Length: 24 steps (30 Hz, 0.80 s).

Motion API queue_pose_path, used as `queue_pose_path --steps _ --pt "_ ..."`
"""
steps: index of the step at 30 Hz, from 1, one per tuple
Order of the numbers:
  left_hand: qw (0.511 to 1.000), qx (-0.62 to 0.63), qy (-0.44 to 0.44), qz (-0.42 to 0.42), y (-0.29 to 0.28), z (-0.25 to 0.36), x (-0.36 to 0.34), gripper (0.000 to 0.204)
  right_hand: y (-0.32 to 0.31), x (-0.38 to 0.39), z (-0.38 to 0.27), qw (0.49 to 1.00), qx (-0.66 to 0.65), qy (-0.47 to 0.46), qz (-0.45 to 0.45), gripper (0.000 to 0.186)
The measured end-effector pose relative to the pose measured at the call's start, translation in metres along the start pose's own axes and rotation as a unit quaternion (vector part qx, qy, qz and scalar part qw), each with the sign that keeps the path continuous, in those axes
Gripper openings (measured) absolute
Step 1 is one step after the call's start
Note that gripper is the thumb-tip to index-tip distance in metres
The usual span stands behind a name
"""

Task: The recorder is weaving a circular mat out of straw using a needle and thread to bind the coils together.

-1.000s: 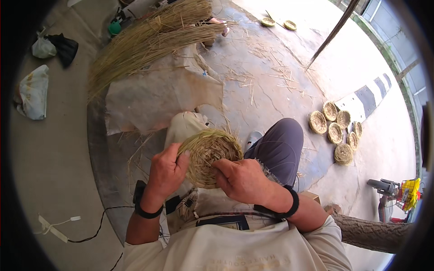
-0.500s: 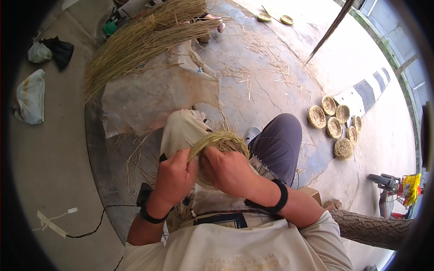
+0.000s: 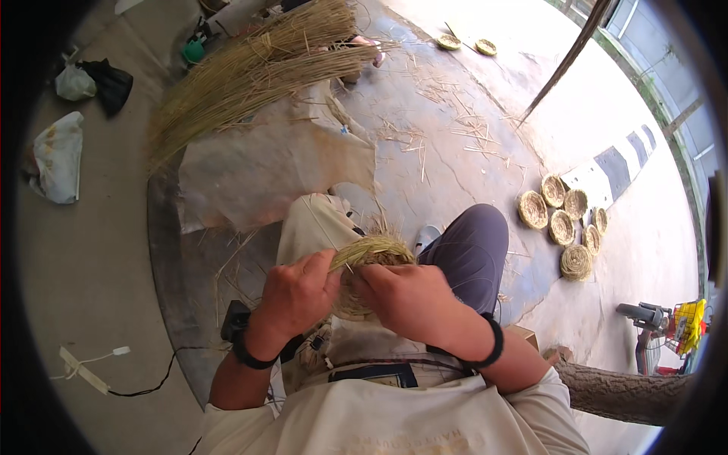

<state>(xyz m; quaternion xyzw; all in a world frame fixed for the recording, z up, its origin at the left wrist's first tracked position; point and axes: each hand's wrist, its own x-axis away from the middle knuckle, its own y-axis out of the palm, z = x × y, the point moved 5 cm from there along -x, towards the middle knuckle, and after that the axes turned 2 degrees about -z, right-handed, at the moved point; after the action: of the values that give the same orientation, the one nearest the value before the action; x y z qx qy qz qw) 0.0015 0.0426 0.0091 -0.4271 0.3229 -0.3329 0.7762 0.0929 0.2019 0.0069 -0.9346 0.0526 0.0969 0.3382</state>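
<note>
A small round woven straw basket [image 3: 369,259] is held upright on its edge over my lap, its rim of pale green strands on top. My left hand [image 3: 297,294] grips its left side, fingers curled on the rim. My right hand [image 3: 407,298] covers its right side and holds it too. Both wrists wear black bands. Most of the basket's face is hidden behind my hands.
A long bundle of dry straw [image 3: 258,68] lies at the upper left on a brown mat [image 3: 265,171]. Several finished small baskets [image 3: 563,220] sit on the ground at the right. White bags [image 3: 57,155], a cable [image 3: 129,387] and a log [image 3: 622,390] lie nearby.
The basket has turned from lying face-up to standing on its edge, and both hands have closed in around it, nearer to my body.
</note>
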Motion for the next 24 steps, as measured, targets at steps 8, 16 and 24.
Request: queue_pose_path --steps 8,16,24 --pt "0.981 -0.092 0.167 -0.042 0.008 0.026 -0.003 0.018 -0.007 -0.041 0.003 0.99 0.13 0.026 -0.056 0.011" --pt "0.975 -0.088 0.203 -0.012 -0.003 0.036 -0.004 0.02 -0.031 -0.049 -0.004 0.997 -0.038 -0.021 0.057 0.018" --pt "0.987 -0.132 0.09 -0.033 -0.042 -0.054 0.008 0.015 -0.104 0.014 -0.001 0.678 -0.733 -0.005 0.057 0.039"
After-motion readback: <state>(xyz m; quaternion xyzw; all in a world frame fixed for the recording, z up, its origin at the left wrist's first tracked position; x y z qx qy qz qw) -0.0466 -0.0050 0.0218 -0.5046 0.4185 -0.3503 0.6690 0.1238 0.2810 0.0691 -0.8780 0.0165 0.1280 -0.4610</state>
